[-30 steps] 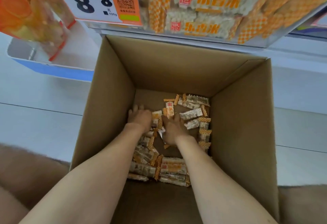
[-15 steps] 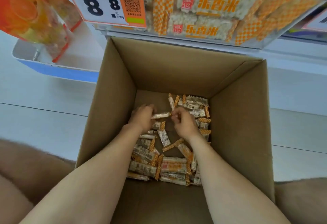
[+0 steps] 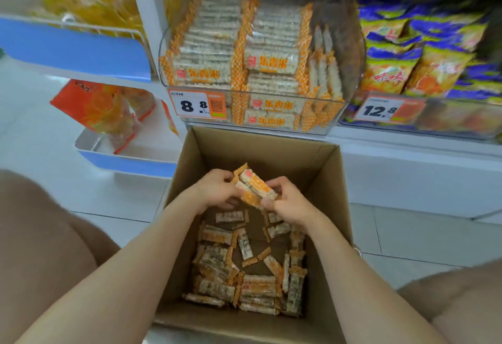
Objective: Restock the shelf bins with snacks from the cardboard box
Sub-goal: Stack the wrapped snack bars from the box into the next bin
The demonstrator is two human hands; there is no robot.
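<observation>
An open cardboard box [image 3: 323, 180] stands on the floor before the shelf. Several orange-and-white rice snack bars [image 3: 252, 286] lie loose on its bottom. Above them, inside the box, my left hand [image 3: 214, 191] and my right hand [image 3: 290, 202] hold a small stack of snack bars [image 3: 255, 186] between them, fingers curled round its two ends. Straight above the box is a clear shelf bin [image 3: 350, 45] stacked nearly full with the same bars, with an 8.8 price tag [image 3: 201, 104] on its front.
To the right sits a bin of purple and yellow snack bags [image 3: 415, 53] with a 12.8 tag [image 3: 385, 110]. At the left, blue-and-white racks [image 3: 127, 159] hold orange packs [image 3: 106, 104]. My knees flank the box on the white tiled floor [image 3: 423, 237].
Both hands gathered bars from the box bottom and lifted a stack up toward the box opening. The camera tilted up, bringing the shelf bins into view.
</observation>
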